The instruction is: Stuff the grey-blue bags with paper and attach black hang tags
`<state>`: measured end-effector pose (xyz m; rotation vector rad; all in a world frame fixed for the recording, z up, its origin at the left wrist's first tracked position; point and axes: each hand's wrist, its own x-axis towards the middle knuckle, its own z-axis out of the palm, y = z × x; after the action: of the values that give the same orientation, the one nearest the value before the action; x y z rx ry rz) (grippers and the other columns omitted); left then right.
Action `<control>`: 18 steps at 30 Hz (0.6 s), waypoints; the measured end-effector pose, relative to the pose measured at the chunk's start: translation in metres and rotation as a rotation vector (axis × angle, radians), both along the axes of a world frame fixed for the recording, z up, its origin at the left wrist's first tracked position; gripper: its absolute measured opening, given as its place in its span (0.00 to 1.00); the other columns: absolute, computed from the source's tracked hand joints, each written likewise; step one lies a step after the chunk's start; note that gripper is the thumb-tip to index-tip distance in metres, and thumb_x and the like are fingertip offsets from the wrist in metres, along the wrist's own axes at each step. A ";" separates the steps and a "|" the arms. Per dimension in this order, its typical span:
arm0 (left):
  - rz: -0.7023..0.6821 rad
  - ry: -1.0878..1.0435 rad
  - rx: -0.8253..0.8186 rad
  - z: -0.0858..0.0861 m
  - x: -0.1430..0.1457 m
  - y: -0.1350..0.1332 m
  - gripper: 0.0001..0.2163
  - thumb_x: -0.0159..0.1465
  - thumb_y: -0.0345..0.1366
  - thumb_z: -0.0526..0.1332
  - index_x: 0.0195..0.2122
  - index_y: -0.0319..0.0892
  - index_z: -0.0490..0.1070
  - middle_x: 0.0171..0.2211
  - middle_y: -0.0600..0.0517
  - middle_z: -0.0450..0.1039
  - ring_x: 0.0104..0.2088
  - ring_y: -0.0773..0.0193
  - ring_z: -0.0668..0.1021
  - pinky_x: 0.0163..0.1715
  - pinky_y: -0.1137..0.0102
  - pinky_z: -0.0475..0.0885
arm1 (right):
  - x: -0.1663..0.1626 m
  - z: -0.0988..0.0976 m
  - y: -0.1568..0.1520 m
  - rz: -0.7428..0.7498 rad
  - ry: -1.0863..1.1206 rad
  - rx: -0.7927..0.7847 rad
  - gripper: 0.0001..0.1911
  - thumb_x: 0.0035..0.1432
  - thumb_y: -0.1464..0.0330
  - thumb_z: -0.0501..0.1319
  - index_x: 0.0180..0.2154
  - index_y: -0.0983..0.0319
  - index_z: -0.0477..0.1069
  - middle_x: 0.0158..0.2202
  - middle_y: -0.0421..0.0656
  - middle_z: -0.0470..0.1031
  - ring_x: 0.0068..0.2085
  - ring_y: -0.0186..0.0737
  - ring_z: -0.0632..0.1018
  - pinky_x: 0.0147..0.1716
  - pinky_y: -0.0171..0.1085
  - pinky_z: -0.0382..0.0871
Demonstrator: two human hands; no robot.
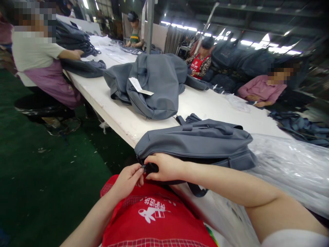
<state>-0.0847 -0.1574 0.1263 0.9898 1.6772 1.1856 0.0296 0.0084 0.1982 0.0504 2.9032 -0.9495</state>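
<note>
A dark grey bag lies on its side at the near edge of the table, with a long zipper seam along the side facing me. At its left end, my left hand pinches a small dark piece of the bag between thumb and fingers. My right hand reaches across from the right and curls its fingers and thumb around black material at the same corner. The exact part held there is too small and dark to make out. A dark strap hangs below my right forearm.
Grey bags with white tags stand farther up the white table. Clear plastic sheeting covers the right side. A pile of grey straps lies beyond. Several co-workers sit or stand around, one at the left beside a black stool.
</note>
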 end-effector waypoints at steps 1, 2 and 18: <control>0.012 0.000 -0.014 0.000 0.001 0.000 0.17 0.64 0.47 0.53 0.23 0.43 0.67 0.15 0.53 0.69 0.18 0.65 0.70 0.23 0.71 0.64 | -0.001 -0.005 -0.003 -0.006 -0.018 0.023 0.15 0.52 0.65 0.65 0.42 0.64 0.74 0.37 0.47 0.76 0.36 0.41 0.74 0.36 0.35 0.65; 0.034 -0.029 -0.030 0.000 0.002 0.001 0.16 0.63 0.47 0.54 0.22 0.43 0.67 0.13 0.55 0.65 0.16 0.67 0.68 0.21 0.72 0.61 | -0.002 -0.008 -0.004 -0.010 -0.043 0.030 0.11 0.52 0.67 0.64 0.39 0.64 0.73 0.34 0.46 0.76 0.34 0.39 0.73 0.33 0.34 0.63; 0.245 -0.492 -0.058 -0.014 0.006 -0.003 0.15 0.55 0.47 0.58 0.19 0.42 0.66 0.08 0.58 0.54 0.12 0.71 0.55 0.17 0.72 0.49 | -0.013 -0.009 -0.005 0.124 -0.213 -0.005 0.17 0.54 0.72 0.60 0.46 0.65 0.73 0.42 0.49 0.79 0.40 0.43 0.77 0.37 0.34 0.66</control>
<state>-0.0790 -0.1606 0.1122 0.4124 1.4465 1.3958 0.0161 0.0035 0.1889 -0.0276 2.6754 -0.8727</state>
